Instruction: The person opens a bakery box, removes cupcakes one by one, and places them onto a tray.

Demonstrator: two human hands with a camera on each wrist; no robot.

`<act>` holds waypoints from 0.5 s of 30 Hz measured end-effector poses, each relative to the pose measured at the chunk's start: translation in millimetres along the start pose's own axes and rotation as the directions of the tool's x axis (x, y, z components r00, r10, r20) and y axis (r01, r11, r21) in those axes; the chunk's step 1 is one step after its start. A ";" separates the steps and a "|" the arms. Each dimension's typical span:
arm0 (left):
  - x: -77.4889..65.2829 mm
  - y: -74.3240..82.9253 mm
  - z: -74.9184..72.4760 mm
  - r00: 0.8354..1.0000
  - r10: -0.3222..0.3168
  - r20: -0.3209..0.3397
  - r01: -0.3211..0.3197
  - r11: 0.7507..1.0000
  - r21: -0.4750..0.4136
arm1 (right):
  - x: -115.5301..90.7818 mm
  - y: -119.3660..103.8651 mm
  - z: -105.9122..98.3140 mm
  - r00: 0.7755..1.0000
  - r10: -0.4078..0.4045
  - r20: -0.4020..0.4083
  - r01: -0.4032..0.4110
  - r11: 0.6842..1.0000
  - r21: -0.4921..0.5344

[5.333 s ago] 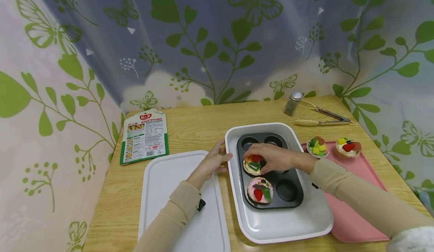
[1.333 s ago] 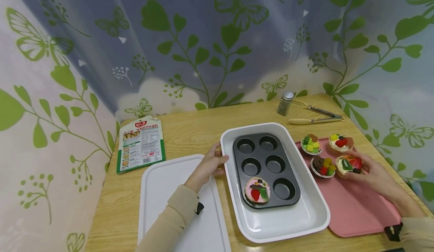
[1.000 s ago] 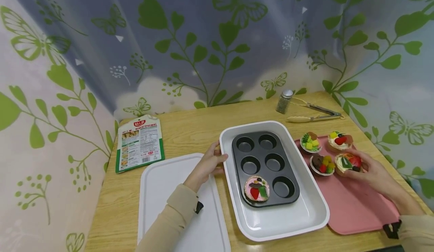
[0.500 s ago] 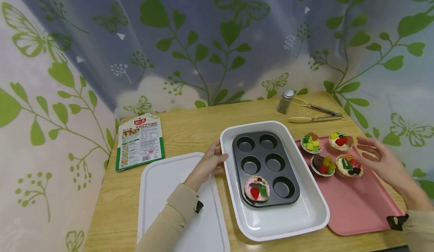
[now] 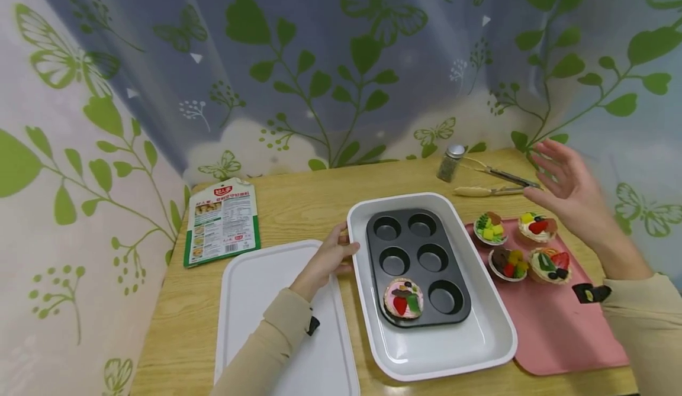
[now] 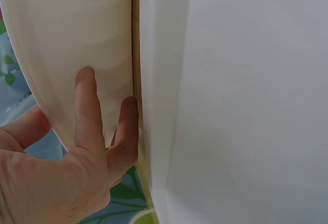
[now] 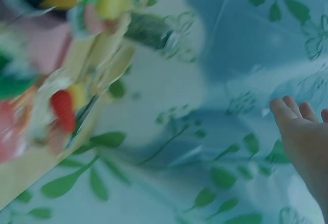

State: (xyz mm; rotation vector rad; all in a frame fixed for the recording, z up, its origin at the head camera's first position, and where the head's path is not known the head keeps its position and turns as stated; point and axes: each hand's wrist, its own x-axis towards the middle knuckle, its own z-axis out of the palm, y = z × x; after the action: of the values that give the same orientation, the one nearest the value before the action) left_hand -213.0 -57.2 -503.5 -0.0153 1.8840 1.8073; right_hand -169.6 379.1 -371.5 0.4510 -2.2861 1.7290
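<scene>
My left hand holds the left rim of a white deep rectangular pan. In the left wrist view its fingers lie along the outer wall, with the thumb at the rim. Inside the pan sits a dark muffin tin, a pink-topped fruit tart in its near-left cup and the other cups bare. My right hand is raised with fingers spread, holding nothing, and overlaps the tongs' end in the head view. Below it, several fruit tarts stand grouped on a pink tray.
A white lid-like board lies left of the pan. Behind it is a green-and-white food packet. A glass spice shaker and metal tongs are at the back right. A patterned curtain borders the table.
My right hand took a tart from the tin's middle-left cup, set it among the others on the pink tray, let go and rose toward the back. My left hand stayed at the pan's rim.
</scene>
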 end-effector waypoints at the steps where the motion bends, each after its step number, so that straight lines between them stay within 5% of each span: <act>1: 0.3 0.1 0.1 1.000 0.000 -0.001 0.000 1.000 0.000 | 5.2 -3.2 5.0 1.000 -0.014 0.015 0.014 1.000 0.017; 6: 0.0 1.3 0.3 1.000 -0.002 -0.010 0.002 1.000 0.002 | 26.6 -13.2 34.2 0.992 -0.067 0.107 0.063 0.997 0.038; 15: -2.3 -0.5 1.3 1.000 0.010 -0.008 -0.010 1.000 -0.006 | 31.5 -0.2 93.0 0.937 0.026 0.348 0.019 0.992 -0.124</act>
State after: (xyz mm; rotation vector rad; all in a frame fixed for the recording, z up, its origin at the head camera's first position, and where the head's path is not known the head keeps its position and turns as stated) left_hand -210.4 -56.9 -503.1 -0.0156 1.8875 1.8221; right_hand -199.1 286.4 -384.9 0.7841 -2.6189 1.5975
